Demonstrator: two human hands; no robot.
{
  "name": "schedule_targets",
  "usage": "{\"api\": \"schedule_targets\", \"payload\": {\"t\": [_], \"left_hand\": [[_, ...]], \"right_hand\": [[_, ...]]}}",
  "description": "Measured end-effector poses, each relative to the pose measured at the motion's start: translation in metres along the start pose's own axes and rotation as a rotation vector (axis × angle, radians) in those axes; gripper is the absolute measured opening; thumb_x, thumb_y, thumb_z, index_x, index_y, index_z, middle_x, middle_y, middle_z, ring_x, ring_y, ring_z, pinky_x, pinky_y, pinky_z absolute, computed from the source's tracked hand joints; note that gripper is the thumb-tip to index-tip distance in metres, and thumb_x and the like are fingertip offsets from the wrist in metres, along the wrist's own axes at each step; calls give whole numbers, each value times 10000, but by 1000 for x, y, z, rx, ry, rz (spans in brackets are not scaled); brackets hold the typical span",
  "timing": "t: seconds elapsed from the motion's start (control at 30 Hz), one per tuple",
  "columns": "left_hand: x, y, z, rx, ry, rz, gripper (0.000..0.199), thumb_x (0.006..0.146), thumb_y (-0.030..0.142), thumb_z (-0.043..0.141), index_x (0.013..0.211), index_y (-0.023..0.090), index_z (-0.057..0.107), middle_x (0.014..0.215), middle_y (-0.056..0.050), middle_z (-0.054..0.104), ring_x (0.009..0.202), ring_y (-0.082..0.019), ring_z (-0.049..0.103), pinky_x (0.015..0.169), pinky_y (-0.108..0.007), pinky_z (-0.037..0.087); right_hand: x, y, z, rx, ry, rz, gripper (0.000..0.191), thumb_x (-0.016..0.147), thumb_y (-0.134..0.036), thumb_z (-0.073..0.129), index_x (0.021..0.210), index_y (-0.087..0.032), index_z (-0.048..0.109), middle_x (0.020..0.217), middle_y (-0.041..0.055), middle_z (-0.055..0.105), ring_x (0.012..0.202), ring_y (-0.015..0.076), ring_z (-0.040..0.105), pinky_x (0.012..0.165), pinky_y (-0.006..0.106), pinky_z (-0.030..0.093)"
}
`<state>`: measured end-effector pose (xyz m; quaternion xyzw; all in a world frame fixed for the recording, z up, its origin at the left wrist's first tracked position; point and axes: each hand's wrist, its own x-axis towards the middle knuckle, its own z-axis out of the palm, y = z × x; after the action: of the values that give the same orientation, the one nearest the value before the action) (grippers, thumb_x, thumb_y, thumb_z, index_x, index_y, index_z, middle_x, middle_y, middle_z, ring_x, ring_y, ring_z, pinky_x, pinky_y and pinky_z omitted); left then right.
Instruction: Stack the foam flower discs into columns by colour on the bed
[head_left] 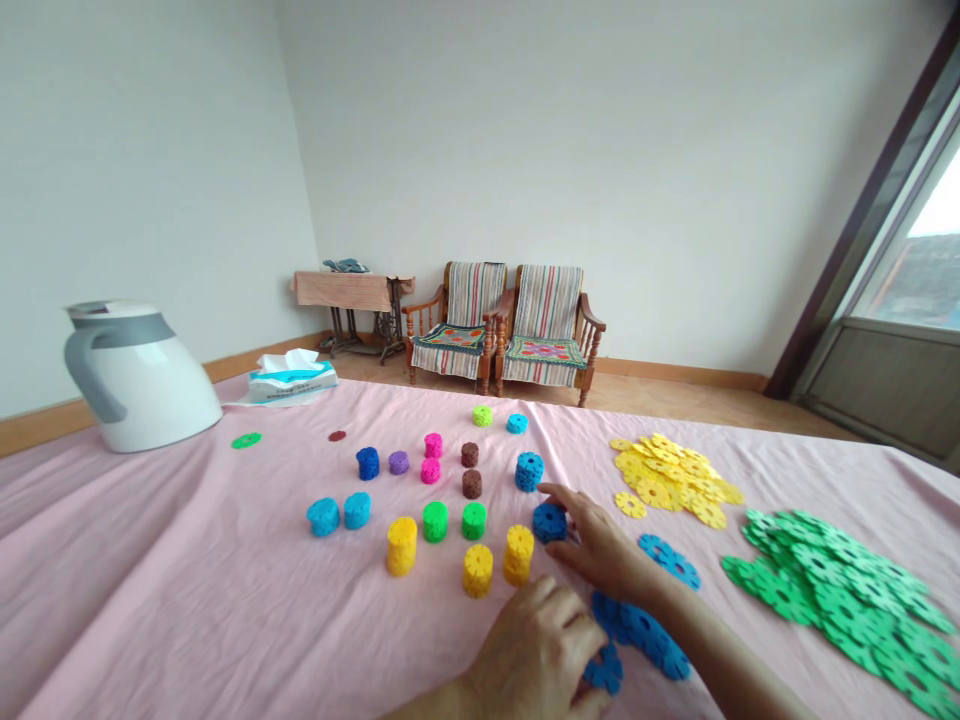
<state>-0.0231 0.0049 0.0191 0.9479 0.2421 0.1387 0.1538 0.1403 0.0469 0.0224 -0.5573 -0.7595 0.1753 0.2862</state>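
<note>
My right hand [600, 548] grips a short dark blue stack of snowflake-shaped plastic discs [550, 522] with its fingertips, on the pink cloth [187, 560]. My left hand [529, 655] lies curled at the bottom of the view, its fingers beside a blue disc [604, 670]; whatever is under the palm is hidden. Loose blue discs [641, 630] lie just right of it, below my right wrist. Nearby stand yellow stacks [499, 560], green stacks [454, 520] and a blue stack [529, 471].
Further stacks in several colours stand upon the cloth. Loose yellow discs [667, 480] and green discs [832, 600] lie in heaps at the right. A white kettle [135, 375] and a tissue box [291, 380] stand at the far left. Chairs and a sewing table stand beyond.
</note>
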Motion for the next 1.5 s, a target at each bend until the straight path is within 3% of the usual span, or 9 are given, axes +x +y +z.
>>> {"api": "schedule_targets", "payload": {"t": [0.17, 0.27, 0.37, 0.5, 0.77, 0.97, 1.33, 1.5], "left_hand": [[-2, -2, 2, -30, 20, 3, 278, 735, 285, 718, 976, 184, 624, 991, -34, 633, 940, -207, 545, 838, -281, 427], [-2, -1, 1, -89, 46, -21, 365, 706, 296, 749, 1027, 189, 611, 1002, -39, 635, 946, -214, 546, 847, -289, 426], [-2, 1, -1, -136, 73, -53, 463, 671, 288, 779, 1085, 199, 593, 1006, -36, 640, 943, -217, 550, 859, -299, 423], [-1, 3, 1, -149, 81, -49, 434, 667, 224, 759, 1071, 204, 603, 970, -29, 643, 921, -210, 551, 849, -294, 420], [-2, 9, -1, -282, 115, -143, 408, 631, 148, 700, 1029, 205, 634, 973, -27, 596, 972, -204, 527, 906, -282, 400], [-3, 9, -11, -314, 70, -249, 276, 640, 200, 714, 910, 215, 655, 955, -24, 542, 970, -202, 510, 875, -283, 412], [-2, 13, -4, -194, 85, -248, 289, 531, 201, 626, 786, 203, 488, 896, -28, 524, 857, -211, 496, 777, -308, 436], [-3, 15, 3, -162, 88, -194, 342, 514, 137, 569, 842, 196, 493, 894, -34, 549, 849, -201, 512, 798, -296, 437]], "right_hand": [[-1, 4, 2, 28, 36, -14, 626, 662, -131, 553, 1279, -172, 460, 1144, 106, 614, 1041, 232, 562, 880, 402, 458], [-4, 14, 0, 61, 133, -35, 582, 688, -193, 577, 1261, -192, 469, 1087, 85, 643, 1005, 217, 586, 890, 402, 458], [-10, 26, -5, 85, 247, 33, 464, 753, -296, 551, 1200, -187, 494, 980, 73, 673, 870, 200, 626, 781, 374, 496], [-23, 31, -15, 107, 329, 152, 349, 790, -319, 486, 1109, -182, 525, 803, 33, 682, 717, 174, 642, 648, 307, 500], [-46, 30, -32, -12, 481, 256, 285, 822, -344, 442, 1042, -197, 547, 758, 18, 693, 670, 175, 652, 662, 307, 491], [-46, 47, -32, -73, 481, 276, 284, 828, -345, 417, 1014, -187, 562, 730, 22, 695, 630, 174, 646, 644, 304, 488], [-50, 59, -39, -106, 531, 302, 296, 810, -319, 416, 1028, -187, 566, 744, 32, 709, 620, 178, 633, 613, 294, 472], [-50, 65, -38, -108, 519, 325, 303, 815, -317, 405, 1036, -187, 568, 739, 26, 706, 626, 179, 636, 612, 291, 463]]}}
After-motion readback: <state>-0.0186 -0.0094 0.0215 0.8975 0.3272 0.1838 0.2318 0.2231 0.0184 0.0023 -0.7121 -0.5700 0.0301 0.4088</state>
